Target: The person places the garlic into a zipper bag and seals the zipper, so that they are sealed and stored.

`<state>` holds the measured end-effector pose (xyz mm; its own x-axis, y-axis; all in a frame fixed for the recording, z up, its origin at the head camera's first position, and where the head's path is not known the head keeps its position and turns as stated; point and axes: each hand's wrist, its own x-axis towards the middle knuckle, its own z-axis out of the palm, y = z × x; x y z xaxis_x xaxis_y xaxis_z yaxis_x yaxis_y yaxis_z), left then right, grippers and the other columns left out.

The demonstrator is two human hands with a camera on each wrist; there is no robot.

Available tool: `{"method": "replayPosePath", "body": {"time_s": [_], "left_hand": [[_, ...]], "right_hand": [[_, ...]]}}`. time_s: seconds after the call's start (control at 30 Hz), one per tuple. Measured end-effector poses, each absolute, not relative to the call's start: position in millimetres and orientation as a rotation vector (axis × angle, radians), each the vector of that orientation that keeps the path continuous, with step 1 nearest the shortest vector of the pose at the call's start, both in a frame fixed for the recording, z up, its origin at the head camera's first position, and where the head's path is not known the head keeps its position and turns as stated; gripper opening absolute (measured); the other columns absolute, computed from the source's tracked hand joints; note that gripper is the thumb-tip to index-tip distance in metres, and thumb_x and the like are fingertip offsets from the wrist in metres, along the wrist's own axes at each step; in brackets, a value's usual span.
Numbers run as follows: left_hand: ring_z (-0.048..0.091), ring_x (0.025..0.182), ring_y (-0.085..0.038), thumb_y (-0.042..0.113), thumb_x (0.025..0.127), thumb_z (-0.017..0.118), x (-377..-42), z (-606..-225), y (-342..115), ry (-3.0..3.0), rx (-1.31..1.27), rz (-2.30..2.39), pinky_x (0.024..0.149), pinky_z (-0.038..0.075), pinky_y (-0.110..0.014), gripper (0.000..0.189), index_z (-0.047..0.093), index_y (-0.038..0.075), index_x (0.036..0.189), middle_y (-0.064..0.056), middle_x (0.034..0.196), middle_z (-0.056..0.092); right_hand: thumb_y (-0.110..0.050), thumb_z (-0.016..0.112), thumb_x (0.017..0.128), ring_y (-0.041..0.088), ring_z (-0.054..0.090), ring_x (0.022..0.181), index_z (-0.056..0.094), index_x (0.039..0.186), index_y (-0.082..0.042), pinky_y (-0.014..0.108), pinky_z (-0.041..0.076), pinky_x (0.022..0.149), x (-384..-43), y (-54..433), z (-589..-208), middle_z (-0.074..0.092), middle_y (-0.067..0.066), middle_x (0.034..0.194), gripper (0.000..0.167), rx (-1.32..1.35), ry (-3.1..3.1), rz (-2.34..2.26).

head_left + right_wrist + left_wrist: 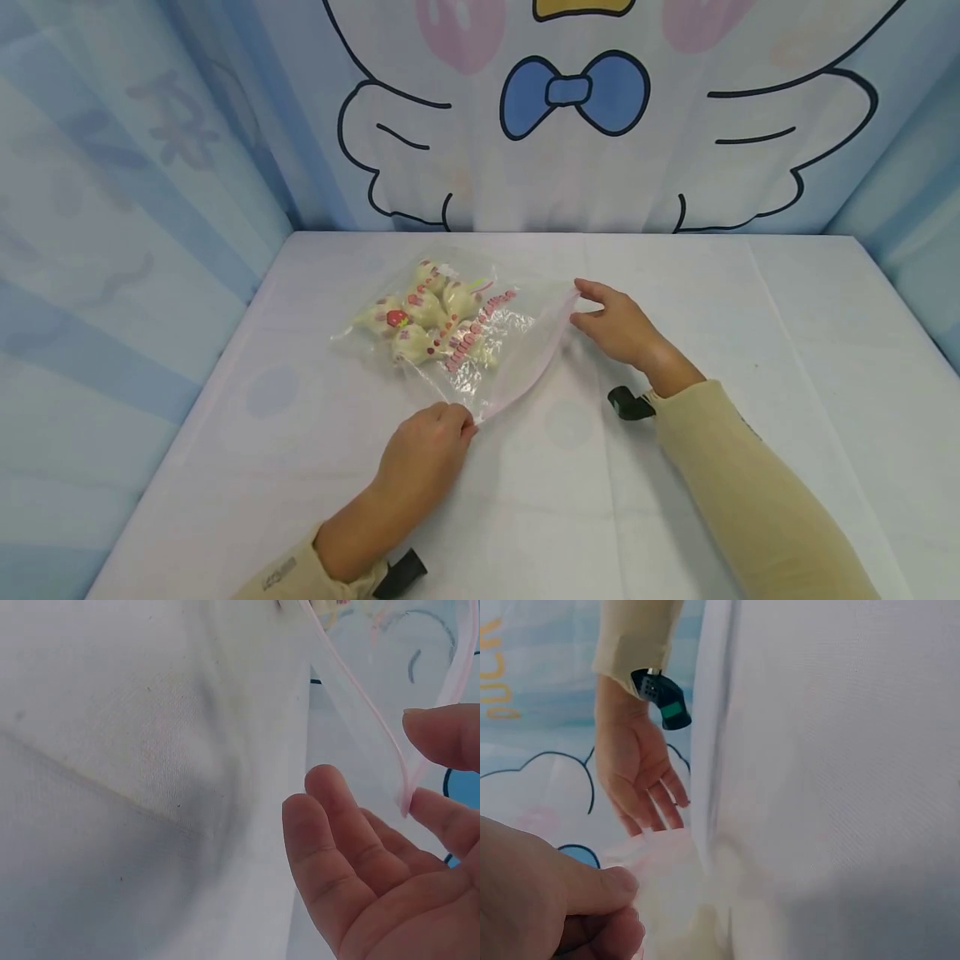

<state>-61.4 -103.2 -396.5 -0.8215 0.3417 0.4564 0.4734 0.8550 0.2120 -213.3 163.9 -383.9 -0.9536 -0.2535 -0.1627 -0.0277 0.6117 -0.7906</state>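
A clear zip bag (525,354) with red-pink print and a pink-edged mouth lies on the white table. Several small cream-coloured round figures (423,308) with pink and red spots are inside it, too blurred to name. My left hand (420,454) pinches the near corner of the bag's mouth between thumb and curled fingers. At the far corner, the index finger of my right hand (626,329) touches the bag. In the right wrist view, that hand's thumb (446,735) stands apart from the index finger, and its other fingers are loosely spread. The bag's mouth (360,697) gapes there.
The white-covered table (750,467) reaches back to a curtain (480,167) with a cartoon print and a blue bow. Another blue curtain (112,250) hangs along the left side. A black wrist camera (628,404) is strapped below the right sleeve.
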Motion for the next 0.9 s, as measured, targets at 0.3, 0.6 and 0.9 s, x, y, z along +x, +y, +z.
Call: {"method": "replayPosePath", "body": {"time_s": [0.3,0.6,0.9], "left_hand": [[0.060,0.065,-0.023,0.001,0.080,0.081,-62.3,-393.2,-102.3,-2.649,-0.606,-0.470,0.057,0.052,-0.035,0.016,0.065,0.002,0.080,-0.005,0.071,0.058],[0.060,0.068,-0.023,-0.005,0.080,0.078,-66.4,-396.4,-107.8,-2.499,-0.684,-0.528,0.060,0.054,-0.034,0.015,0.063,0.000,0.082,-0.008,0.075,0.059],[0.061,0.072,-0.023,-0.008,0.077,0.079,-70.3,-396.4,-111.2,-2.415,-0.736,-0.598,0.062,0.056,-0.033,0.020,0.063,-0.001,0.086,-0.008,0.079,0.060]], "right_hand": [[-0.018,0.055,0.100,0.031,0.055,0.116,0.035,0.154,-0.003,0.047,0.051,0.091,-195.3,161.0,-371.9,0.041,0.018,0.149,0.060,-0.263,2.782,-1.304],[-0.005,0.075,0.086,0.025,0.062,0.090,0.070,0.113,0.002,0.040,0.056,0.075,-153.2,120.1,-367.9,0.068,0.012,0.110,0.029,-1.299,2.984,-1.241],[-0.009,0.088,0.074,0.020,0.063,0.091,0.077,0.100,-0.004,0.026,0.055,0.079,-129.5,83.5,-390.0,0.069,0.005,0.101,0.029,-1.902,2.870,-0.966]]}}
